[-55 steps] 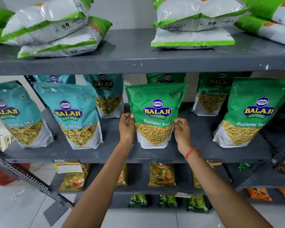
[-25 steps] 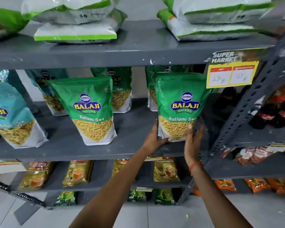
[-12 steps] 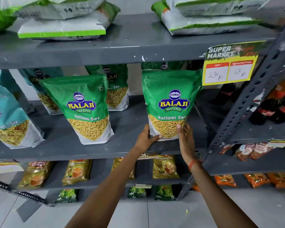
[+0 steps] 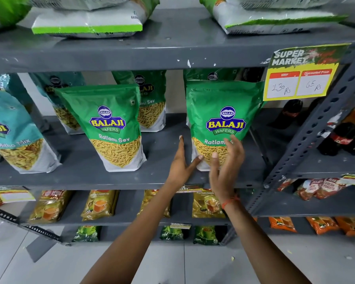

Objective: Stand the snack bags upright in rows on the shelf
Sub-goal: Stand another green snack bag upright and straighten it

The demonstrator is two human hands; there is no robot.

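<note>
bag: green ratlami sev bag (image 4: 219, 119) upright, front of middle shelf (image 4: 90, 177), right end
left hand (image 4: 180, 167): open, thumb touching bag's base
right hand (image 4: 223, 160): open, loosely cupped, holding nothing
tip: release gently, face label forward, level with neighbour bag (image 4: 113, 128)

- I am looking at a shop, a small supermarket aisle by the look of it.
- Grey slotted-steel shelves (image 4: 172, 56) run in tiers, stocked with many copies of the same goods.
- Green snack bags (image 4: 223, 119) stand in rows facing out, tea packets (image 4: 98, 203) below them.
- A yellow price tag (image 4: 299, 78) reads "Super Market", with a handwritten MRP and discounted price.
- Cola bottles (image 4: 340, 140) fill the next rack.
</note>
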